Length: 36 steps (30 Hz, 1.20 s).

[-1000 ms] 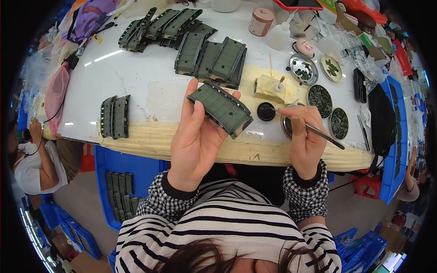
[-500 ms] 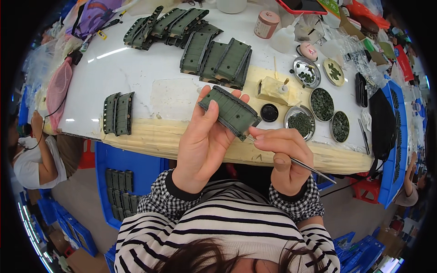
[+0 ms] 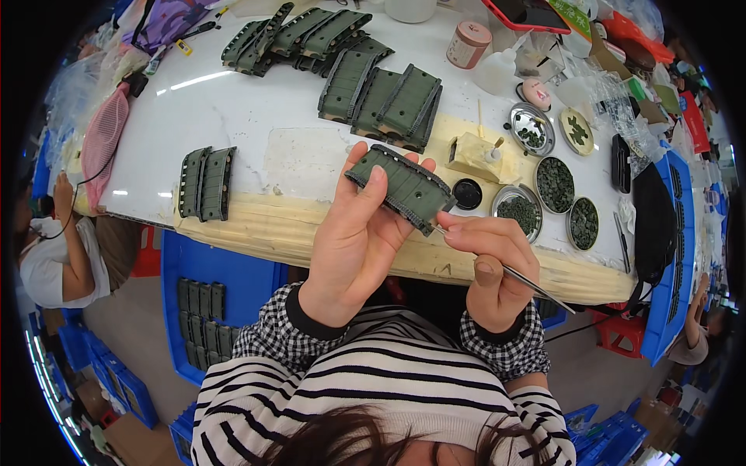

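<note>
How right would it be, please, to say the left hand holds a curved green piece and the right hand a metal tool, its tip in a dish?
Only the tip is misplaced: the head view shows the metal tool with its tip at the right end of the curved green piece.

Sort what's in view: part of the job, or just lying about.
In the job: green curved part (left hand); slim metal tool (right hand); probably the small green pieces.

Apparently lying about: pink mesh bag; pink jar; purple bag.
</note>
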{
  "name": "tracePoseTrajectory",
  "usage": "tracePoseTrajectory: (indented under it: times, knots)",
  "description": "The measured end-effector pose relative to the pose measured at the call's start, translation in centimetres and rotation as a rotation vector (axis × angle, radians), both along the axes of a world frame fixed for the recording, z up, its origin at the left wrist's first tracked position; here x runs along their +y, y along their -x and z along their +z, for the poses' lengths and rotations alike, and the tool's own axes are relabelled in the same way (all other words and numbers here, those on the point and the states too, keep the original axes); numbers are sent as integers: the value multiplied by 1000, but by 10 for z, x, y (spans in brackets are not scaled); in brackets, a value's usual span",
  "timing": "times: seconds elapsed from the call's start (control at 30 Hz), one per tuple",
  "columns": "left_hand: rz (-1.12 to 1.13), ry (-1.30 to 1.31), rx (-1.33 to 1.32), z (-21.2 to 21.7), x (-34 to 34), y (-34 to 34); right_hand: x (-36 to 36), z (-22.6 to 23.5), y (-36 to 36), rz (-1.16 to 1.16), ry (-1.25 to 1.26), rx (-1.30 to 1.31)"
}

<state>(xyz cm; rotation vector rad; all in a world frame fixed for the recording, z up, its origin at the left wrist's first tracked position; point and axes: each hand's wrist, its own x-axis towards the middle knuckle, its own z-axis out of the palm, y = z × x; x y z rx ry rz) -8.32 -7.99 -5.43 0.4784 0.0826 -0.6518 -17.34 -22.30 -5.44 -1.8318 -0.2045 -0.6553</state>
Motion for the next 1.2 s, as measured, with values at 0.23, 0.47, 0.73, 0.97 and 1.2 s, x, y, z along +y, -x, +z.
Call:
tracePoseTrajectory:
  times: [0.23,0.47,0.73,0.97,1.2]
  knots:
    - [7,9,15,-2,-1,0,0,0,0,-5,19,-2]
    - [10,3,10,-3,-1,1,0,4,1,-22,111,-10]
    - [32,-73,-60,1,-3,3,-1,4,2,-16,38,34]
    - [43,-105,-83,2,-3,3,-4,7,0,7,31,68]
    - [44,-97,-88,1,-3,3,-4,8,0,-5,101,61]
